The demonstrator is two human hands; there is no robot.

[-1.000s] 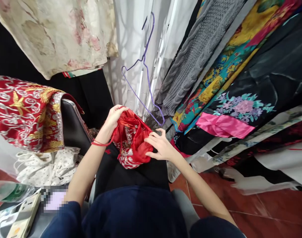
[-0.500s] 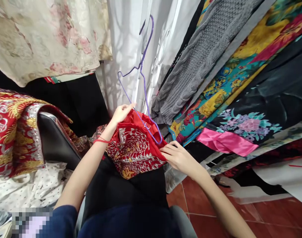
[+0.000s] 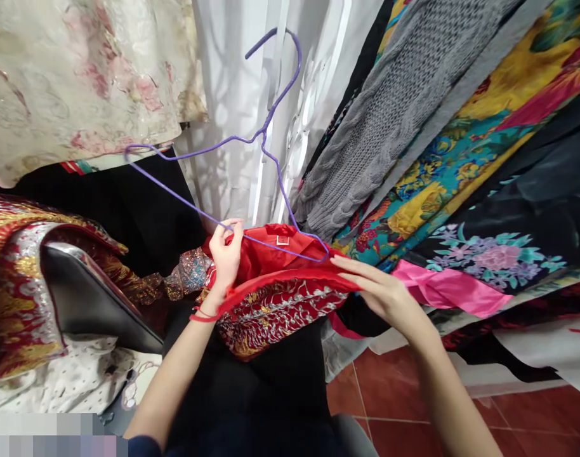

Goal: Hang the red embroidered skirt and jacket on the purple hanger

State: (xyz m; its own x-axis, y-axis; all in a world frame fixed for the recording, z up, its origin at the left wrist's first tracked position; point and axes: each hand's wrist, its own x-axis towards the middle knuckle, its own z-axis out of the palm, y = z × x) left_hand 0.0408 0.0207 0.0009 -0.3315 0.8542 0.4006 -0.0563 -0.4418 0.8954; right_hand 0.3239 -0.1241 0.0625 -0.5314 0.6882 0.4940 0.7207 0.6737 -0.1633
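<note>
A purple clothes hanger (image 3: pixel 230 139) stands tilted, hook up, its right end dipping into the open top of a red garment (image 3: pixel 290 308). The garment has silver and gold embroidery, a red satin lining and a small white label; it rests over my lap. My left hand (image 3: pixel 226 254) is closed, thumb and fingers pinching the hanger's lower bar at the left of the opening. Whether cloth is also caught in it is hidden. At the opening's right end my right hand (image 3: pixel 382 289) grips the red edge, fingers nearly straight, close to the hanger's right tip.
Left, a red-and-gold garment (image 3: pixel 14 285) drapes over a black chair back (image 3: pixel 94 298), above white dotted cloth (image 3: pixel 75 374). Clothes hang on the right, including a grey knit (image 3: pixel 366 139) and a black floral piece (image 3: pixel 509 209). A cream floral cloth (image 3: pixel 128 70) hangs upper left.
The hanger has swung so its left arm reaches far out to the left. My left hand has gone from the garment's edge to the hanger bar. The opening looks wider; my right hand shifted right.
</note>
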